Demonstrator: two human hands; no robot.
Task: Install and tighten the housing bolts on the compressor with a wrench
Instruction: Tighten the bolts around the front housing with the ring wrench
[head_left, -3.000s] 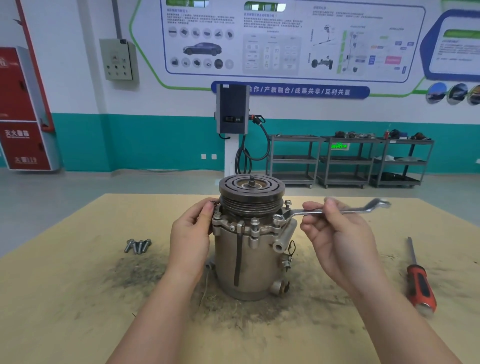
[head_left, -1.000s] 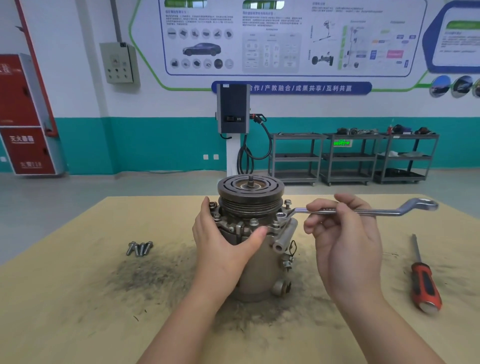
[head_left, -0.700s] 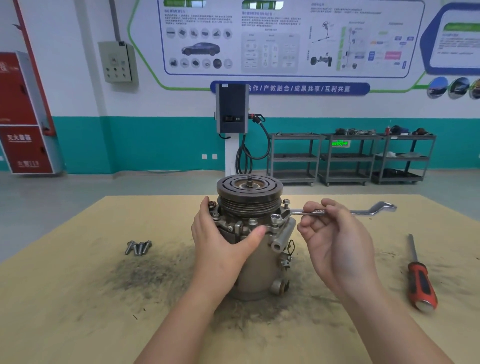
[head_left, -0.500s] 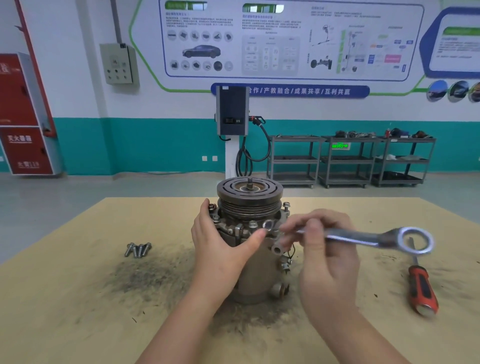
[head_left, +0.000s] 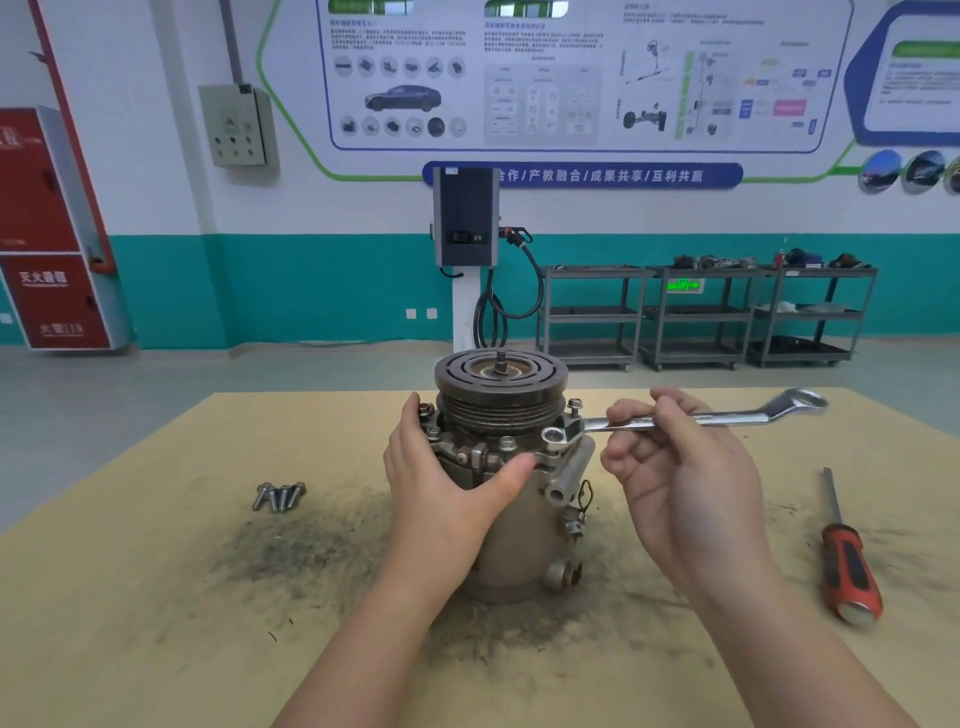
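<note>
The metal compressor (head_left: 519, 540) stands upright mid-table, its grooved pulley (head_left: 501, 387) on top and several bolts seated round the housing flange. My left hand (head_left: 447, 478) wraps the housing's left side, thumb across the front below the flange. My right hand (head_left: 680, 467) pinches the shank of a silver ring wrench (head_left: 727, 417). The wrench lies level, its near ring (head_left: 555, 435) over the flange at the front right, its far ring out to the right. Whether a bolt sits inside the near ring is unclear.
Several loose bolts (head_left: 278, 496) lie together on the wooden table (head_left: 156, 597) to the left. A red-handled screwdriver (head_left: 847, 561) lies at the right. Dark grit surrounds the compressor's base. Shelving carts and a charging post stand beyond the table.
Half a second ago the wrench pointed toward me on the right; it has swung back away, level again. Since three seconds ago my left hand shifted from the flange's left edge to wrapping the housing.
</note>
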